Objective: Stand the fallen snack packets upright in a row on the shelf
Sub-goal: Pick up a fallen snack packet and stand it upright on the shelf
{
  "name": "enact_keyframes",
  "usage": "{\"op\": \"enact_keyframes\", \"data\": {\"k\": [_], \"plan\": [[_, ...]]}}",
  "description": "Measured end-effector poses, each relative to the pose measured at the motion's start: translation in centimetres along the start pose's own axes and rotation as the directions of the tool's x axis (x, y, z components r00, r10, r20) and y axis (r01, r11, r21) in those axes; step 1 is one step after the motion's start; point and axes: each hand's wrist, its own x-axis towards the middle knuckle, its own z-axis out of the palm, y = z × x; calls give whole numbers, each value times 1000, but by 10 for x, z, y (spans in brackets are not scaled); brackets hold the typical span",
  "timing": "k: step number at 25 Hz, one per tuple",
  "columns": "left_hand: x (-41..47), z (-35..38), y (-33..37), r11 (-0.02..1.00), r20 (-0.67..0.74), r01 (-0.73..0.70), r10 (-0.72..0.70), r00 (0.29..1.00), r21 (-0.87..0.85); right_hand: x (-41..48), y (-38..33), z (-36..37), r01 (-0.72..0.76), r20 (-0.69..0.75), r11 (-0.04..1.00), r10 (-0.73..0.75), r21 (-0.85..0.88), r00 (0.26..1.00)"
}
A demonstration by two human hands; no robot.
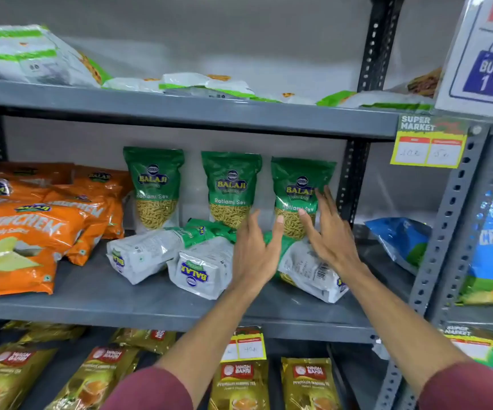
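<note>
- On the middle shelf: a grey metal deck bearing the green packets. Three stand upright in a row against the back wall; three lie fallen in front of them, white backs up.
- Orange packets: a slumped pile at the shelf's left end, apart from the green ones.
- Standing packets: left, centre, right. Gaps between them are uneven.
- Fallen packets: left, middle, right. The right one lies partly beneath both hands.
- Handling (judged): each pouch looks light, soft-sided and glossy, hence slippery. The loose contents would shift and crush under a hard squeeze. Its gusseted base should let it stand once settled. The likeliest hold is across both side edges near mid-height, or at the sealed top strip.
- Left hand: open, fingers spread, holding nothing, just left of the right standing packet.
- Right hand: open, fingers spread; tips overlap that packet's face, though contact cannot be told.
</note>
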Motion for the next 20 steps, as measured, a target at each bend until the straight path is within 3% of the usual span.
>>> {"op": "enact_keyframes", "data": {"k": [2,4,6,8,9,11,15,20], "plan": [[2,33,-4,927,116,304,-284,952,-221,9,25,-4,-106,95,994,104,9,990],[3,62,-7,731,258,595,-536,804,-334,18,47,-7,-291,250,956,290,-35,924],[5,84,-11,513,382,745,-645,662,-425,23,70,1,-417,393,900,432,-127,812],[6,98,-11,413,438,773,-651,620,-481,21,87,8,-481,560,855,499,-194,661],[8,106,-13,432,429,770,-651,626,-468,20,95,13,-508,612,841,505,-188,609],[9,118,-20,490,422,773,-649,633,-404,15,101,15,-578,632,807,511,-121,582],[9,137,-41,579,294,737,-679,673,-350,-2,104,6,-642,599,753,449,145,663],[-4,130,-26,739,115,590,-589,800,-325,-27,103,6,-579,469,679,372,451,801]]}}
